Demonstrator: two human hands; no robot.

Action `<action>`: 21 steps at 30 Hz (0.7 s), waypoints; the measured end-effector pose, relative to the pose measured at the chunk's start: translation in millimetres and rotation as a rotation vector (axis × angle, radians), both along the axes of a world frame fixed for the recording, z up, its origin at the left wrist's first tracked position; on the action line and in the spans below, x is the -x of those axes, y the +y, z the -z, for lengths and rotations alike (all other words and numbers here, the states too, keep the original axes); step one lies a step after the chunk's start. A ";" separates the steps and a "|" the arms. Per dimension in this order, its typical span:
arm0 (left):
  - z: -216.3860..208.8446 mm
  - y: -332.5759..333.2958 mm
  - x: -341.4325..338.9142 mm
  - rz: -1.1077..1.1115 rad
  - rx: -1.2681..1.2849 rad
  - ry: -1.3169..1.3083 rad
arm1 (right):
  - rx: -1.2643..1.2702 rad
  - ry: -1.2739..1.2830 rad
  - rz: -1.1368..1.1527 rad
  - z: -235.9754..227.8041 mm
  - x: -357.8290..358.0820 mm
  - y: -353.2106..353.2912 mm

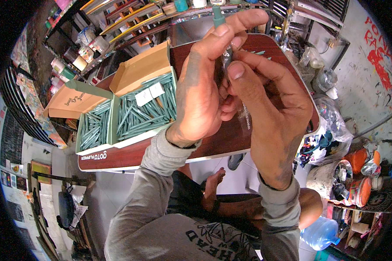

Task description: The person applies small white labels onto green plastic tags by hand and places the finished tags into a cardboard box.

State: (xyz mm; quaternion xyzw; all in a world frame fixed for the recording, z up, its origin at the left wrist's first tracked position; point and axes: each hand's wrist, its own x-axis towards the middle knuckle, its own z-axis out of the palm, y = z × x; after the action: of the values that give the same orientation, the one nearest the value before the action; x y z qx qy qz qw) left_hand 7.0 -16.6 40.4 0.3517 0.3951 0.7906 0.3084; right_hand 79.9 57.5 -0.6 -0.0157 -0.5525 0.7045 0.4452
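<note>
Left hand point(199, 93) and right hand point(276, 111) pinch a pen-like piece point(218, 17) between closed fingers above the surface point(220, 142), long axis and green end toward its far edge; open boxes point(139, 67) near the left edge hold green sticks point(146, 108).

Light uneven: left hand point(198, 93) brightest, palm nearly washed out | sweater point(161, 232) dimmer, 6 o'clock | glints on plastic bag point(336, 119), 3 o'clock | corners black, grainy; straight edges bent

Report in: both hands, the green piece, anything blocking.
Left hand pinching the green piece, end up. Right hand close below it, exact grip unclear. Fingers hide the piece's lower part; open boxes off to the left.
</note>
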 end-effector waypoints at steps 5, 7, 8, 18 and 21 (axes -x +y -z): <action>2.5 1.6 0.7 -0.010 -0.037 -0.028 | 0.027 -0.066 -0.038 -2.7 -4.4 1.3; 0.1 3.5 0.4 -0.003 -0.015 -0.039 | 0.047 -0.090 -0.042 -4.6 -5.9 2.2; -0.3 3.7 0.6 0.010 -0.015 -0.044 | 0.057 -0.102 -0.044 -4.7 -6.1 2.7; -5.3 2.9 0.5 0.030 0.027 -0.067 | 0.069 -0.110 -0.070 -5.7 -6.5 5.2; 0.7 3.5 3.0 0.053 -0.012 -0.029 | 0.076 -0.121 -0.059 -6.6 -6.5 4.5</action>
State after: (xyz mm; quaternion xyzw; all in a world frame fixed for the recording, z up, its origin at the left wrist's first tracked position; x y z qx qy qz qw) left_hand 4.0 -13.1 39.7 0.3523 0.3761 0.7896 0.3330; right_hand 86.4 62.0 6.0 -0.0587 -0.5514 0.7357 0.3890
